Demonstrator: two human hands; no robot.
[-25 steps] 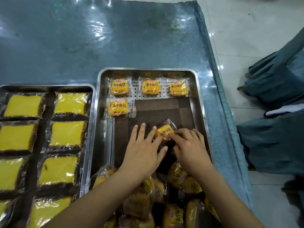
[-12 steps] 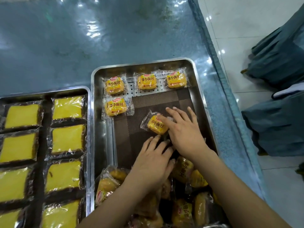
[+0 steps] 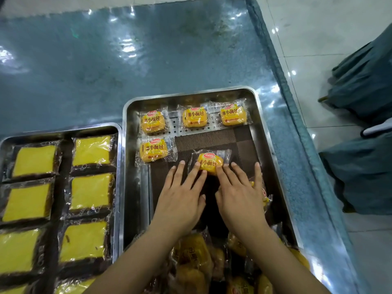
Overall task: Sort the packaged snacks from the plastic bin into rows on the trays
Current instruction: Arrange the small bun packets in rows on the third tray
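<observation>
Item: small wrapped bun packet [image 3: 210, 164], yellow, label upward, lay on the brown mat [image 3: 212, 141] inside the right tray [image 3: 191, 94], in row 2, a gap to the right of 1 packet [image 3: 153, 150] already there. Row 1 [image 3: 194, 117] held 3 like packets along the far end. Left hand [image 3: 180, 200]: flat, fingers straight and spread, 2 fingertips touching the packet's near left edge. Right hand [image 3: 239, 199]: flat, fingers straight, forefinger tip against the packet's near right edge. Loose pile of bun packets [image 3: 195, 257] at the tray's near end, beneath both forearms. Left tray [image 3: 63, 130], just beside: wrapped yellow cake slices [image 3: 91, 150] in 2 columns. Both trays stood on a blue-covered table [image 3: 106, 71].
</observation>
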